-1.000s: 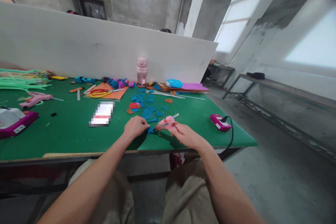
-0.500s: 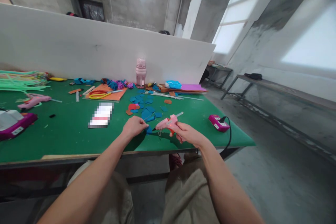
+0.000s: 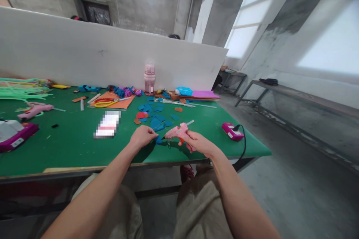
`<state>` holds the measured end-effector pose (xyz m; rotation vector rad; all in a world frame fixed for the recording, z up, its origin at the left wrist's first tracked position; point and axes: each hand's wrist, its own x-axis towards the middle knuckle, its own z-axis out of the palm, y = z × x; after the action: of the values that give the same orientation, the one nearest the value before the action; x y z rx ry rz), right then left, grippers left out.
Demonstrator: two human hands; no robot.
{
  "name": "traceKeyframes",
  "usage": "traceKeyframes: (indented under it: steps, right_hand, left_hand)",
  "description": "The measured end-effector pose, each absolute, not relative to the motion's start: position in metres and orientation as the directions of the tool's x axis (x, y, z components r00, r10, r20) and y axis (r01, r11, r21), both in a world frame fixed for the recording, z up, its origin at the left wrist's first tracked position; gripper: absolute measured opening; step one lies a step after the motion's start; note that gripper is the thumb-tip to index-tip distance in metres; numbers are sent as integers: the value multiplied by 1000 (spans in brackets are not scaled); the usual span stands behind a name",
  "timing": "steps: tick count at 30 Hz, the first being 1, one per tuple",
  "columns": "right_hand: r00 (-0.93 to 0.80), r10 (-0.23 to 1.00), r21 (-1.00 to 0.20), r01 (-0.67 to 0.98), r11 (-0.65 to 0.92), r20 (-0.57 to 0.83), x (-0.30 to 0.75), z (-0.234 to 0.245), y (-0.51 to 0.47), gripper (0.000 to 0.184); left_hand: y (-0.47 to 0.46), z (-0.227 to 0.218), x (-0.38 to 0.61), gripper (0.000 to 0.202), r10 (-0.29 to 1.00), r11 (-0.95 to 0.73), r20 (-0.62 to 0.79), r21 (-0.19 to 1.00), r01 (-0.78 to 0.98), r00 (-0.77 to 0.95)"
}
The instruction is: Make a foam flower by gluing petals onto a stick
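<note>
Between the thumb and fingers of my left hand (image 3: pixel 142 136) is a small blue cut piece (image 3: pixel 158 140); whether it is paper or felt I cannot tell. A thin wire-like stick also seems to run near those fingertips. My right hand (image 3: pixel 198 143) is wrapped round the handle of a pink hot glue gun (image 3: pixel 176 132), a clear glue stick (image 3: pixel 190 122) poking out of its back. Its dark nozzle points left, close beside the blue piece. Just beyond my hands, several more blue pieces (image 3: pixel 156 122) and a red piece (image 3: pixel 140 115) lie scattered.
Scissors (image 3: pixel 106 103) rest on orange sheets (image 3: pixel 123 104) at the back left. A pink bottle (image 3: pixel 149 82) stands against a white partition (image 3: pixel 120 52). Purple power strips (image 3: pixel 232 132) sit right and left. Another pink glue gun (image 3: pixel 36 110) lies left, near green stems (image 3: pixel 19 91).
The whole view has shifted very slightly. Both hands keep nearly the same pose, with the glue gun's nozzle still close to the blue piece.
</note>
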<state>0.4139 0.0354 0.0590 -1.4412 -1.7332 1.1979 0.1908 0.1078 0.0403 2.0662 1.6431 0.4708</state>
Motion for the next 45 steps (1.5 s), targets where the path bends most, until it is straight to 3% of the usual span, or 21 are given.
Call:
traceKeyframes:
  steps: [16, 24, 27, 31, 36, 40, 45]
  right_hand:
    - [-204, 979, -884, 458, 90, -6, 413, 54, 40, 38]
    - [-244, 968, -982, 186, -17, -63, 420, 66, 35, 37]
    - [-285, 957, -998, 40, -52, -62, 422, 68, 34, 35]
    - [-294, 955, -995, -80, -60, -34, 425, 69, 33, 31]
    - [-262, 964, -983, -165, -82, -37, 432, 70, 36, 28]
    - [-154, 988, -988, -151, -20, 3, 451, 65, 45, 32]
    - [43, 998, -998, 36, -53, -51, 484, 51, 60, 32]
  left_hand:
    - [108, 39, 191, 27, 972, -188, 0, 599, 778, 235]
    - [109, 38, 190, 27, 976, -179, 33, 686, 705, 216]
    - [110, 38, 188, 29, 974, -161, 27, 784, 600, 226]
    - [110, 41, 184, 32, 967, 16, -106, 933, 360, 232]
    - [109, 49, 182, 33, 918, 190, -209, 978, 89, 338]
    - [107, 51, 182, 34, 901, 205, -204, 978, 39, 383]
    - [108, 49, 183, 35, 898, 197, -209, 978, 70, 387]
